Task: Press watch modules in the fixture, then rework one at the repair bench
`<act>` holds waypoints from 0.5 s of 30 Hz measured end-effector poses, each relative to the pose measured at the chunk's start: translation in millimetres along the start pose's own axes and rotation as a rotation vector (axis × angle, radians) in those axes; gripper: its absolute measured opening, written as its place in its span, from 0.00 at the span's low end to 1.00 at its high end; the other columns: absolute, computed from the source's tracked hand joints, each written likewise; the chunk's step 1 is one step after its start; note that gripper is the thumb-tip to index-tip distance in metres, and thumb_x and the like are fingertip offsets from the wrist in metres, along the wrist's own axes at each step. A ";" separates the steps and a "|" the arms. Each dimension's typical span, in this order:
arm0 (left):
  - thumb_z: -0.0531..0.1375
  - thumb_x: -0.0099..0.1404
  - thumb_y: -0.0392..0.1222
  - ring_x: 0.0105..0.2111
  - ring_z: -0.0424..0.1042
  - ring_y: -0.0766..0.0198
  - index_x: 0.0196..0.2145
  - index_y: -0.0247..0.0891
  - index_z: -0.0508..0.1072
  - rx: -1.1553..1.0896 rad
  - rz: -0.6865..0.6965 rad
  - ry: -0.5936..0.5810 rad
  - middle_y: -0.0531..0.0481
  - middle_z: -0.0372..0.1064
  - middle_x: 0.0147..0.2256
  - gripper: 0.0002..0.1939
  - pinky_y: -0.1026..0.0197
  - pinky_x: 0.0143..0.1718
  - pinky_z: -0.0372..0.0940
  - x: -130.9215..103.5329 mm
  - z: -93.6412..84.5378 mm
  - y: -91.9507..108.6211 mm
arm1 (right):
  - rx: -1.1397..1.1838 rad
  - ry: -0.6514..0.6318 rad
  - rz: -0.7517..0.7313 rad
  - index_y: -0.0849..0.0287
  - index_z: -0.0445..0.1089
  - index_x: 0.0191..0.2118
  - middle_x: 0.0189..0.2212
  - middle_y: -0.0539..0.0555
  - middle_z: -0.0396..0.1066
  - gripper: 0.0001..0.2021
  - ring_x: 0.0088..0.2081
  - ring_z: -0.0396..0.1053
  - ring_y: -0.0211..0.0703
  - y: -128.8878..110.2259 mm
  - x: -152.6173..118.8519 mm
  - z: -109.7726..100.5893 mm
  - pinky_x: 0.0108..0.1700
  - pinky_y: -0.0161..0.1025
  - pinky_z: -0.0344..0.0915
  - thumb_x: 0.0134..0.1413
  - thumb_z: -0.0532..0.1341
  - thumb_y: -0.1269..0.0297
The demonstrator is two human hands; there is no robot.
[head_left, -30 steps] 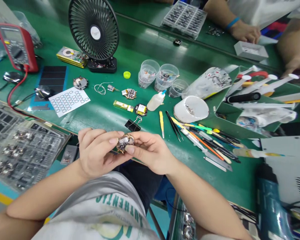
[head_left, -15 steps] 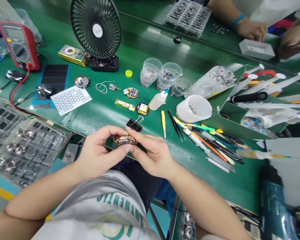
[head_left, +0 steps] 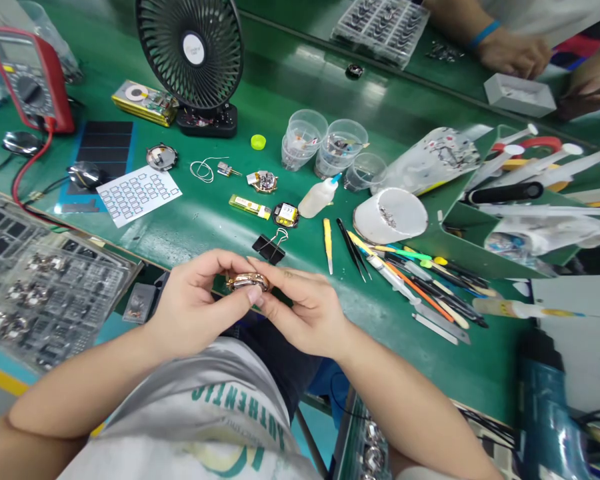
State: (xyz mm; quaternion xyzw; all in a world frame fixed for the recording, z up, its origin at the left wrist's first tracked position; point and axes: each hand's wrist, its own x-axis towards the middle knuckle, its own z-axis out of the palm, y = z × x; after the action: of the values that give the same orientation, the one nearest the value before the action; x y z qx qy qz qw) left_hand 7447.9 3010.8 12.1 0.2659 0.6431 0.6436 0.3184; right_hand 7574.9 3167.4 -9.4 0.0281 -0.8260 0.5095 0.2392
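Observation:
A round, gold-coloured watch case is pinched between both hands over the front edge of the bench. My left hand grips its left side with thumb and fingers. On the other side, my right hand closes its thumb and forefinger on the rim. The case is seen edge-on, so its faces are hidden. Just beyond lies a black binder clip. Behind that are a watch case with a yellow battery, a flat yellow battery and an open watch case with circuitry.
A black fan and a red multimeter stand at the back left. Plastic cups, a glue bottle and tweezers lie ahead. A white cup is to the right. Across the bench are a co-worker's hands.
The view has shifted slightly. Both hands keep hold of the watch case, which has tilted a little, showing more of its gold rim.

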 end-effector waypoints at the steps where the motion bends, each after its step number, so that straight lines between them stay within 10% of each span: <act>1: 0.72 0.62 0.38 0.34 0.77 0.67 0.38 0.43 0.82 0.004 0.010 0.002 0.54 0.81 0.34 0.06 0.65 0.39 0.74 -0.5 0.4 0.1 | -0.001 0.001 0.002 0.49 0.66 0.72 0.53 0.56 0.84 0.30 0.47 0.84 0.41 -0.2 0.0 0.1 0.51 0.36 0.80 0.69 0.65 0.73; 15: 0.71 0.64 0.37 0.34 0.76 0.67 0.37 0.42 0.79 0.026 0.079 0.025 0.53 0.79 0.34 0.05 0.64 0.39 0.73 -5.6 4.4 -0.8 | -0.011 -0.018 0.004 0.46 0.63 0.74 0.51 0.54 0.85 0.32 0.47 0.85 0.42 0.4 -1.9 1.6 0.49 0.36 0.80 0.69 0.65 0.72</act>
State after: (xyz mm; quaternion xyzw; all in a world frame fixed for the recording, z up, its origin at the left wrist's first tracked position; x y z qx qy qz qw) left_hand 7454.9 3009.5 11.8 0.2873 0.6444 0.6505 0.2811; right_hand 7576.0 3165.9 -11.2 0.0297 -0.8310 0.5053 0.2308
